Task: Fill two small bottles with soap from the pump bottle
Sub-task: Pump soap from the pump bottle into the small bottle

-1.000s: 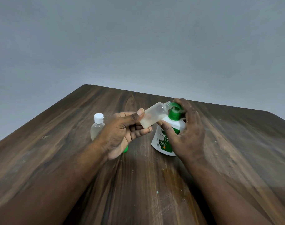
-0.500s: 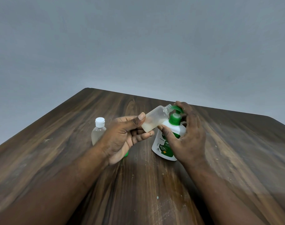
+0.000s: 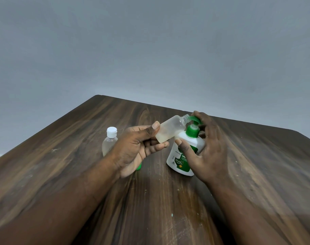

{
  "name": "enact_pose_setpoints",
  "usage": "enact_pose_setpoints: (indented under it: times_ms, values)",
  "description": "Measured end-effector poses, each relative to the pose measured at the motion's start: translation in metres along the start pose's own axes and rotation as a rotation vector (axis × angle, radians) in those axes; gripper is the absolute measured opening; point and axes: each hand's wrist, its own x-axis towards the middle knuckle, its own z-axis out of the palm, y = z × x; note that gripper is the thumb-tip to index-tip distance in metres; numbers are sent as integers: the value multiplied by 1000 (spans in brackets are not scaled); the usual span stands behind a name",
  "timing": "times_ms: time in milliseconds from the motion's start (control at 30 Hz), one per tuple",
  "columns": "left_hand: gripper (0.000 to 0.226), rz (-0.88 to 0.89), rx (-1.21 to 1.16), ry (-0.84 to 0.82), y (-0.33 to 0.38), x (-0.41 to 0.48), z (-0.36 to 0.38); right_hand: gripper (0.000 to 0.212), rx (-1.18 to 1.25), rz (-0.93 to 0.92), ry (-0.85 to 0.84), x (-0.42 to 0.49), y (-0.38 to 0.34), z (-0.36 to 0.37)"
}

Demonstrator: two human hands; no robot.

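Head view looks down two bare forearms that reach in from six o'clock across a dark wooden table (image 3: 76,156), with a plain grey wall (image 3: 150,50) behind it.

The left hand (image 3: 136,147) is raised off the wood, palm turned inward. Its thumb lies straight along the upper side of the open small bottle (image 3: 170,129) and its fingers curl beneath, so the bottle is pinched by its base. That bottle is tilted, with its bare threaded neck pointing up toward two o'clock, right against the spout of the green pump head (image 3: 194,121). Its lower end looks cloudier than the rest.

The right hand (image 3: 209,147) wraps the pump bottle (image 3: 181,159) from the three o'clock side — fingers arched over the top of the pump head, thumb set against the front of the white body over the green label. The pump bottle stands on the table at about the middle, leaning a little toward the left hand.

The capped small bottle (image 3: 110,141) stands upright at nine o'clock from the pump bottle, beyond the left wrist and touched by neither hand, its white cap (image 3: 111,129) on.

A sliver of a green object (image 3: 139,167) shows under the heel of the left hand — what it is I cannot tell.
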Motion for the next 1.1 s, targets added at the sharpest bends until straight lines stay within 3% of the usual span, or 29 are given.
enact_pose_setpoints:
  times_ms: [267, 633, 1100]
  values:
    - [51, 4, -6, 6, -1, 0, 1, 69, 17, 1, 35, -1, -1, 1]
    - [47, 1, -2, 9, -2, 1, -1, 85, 53, -12, -9, -6, 6, 3]
    - [50, 38, -6, 24, -1, 2, -1, 80, 65, 22, -5, -1, 4, 1]
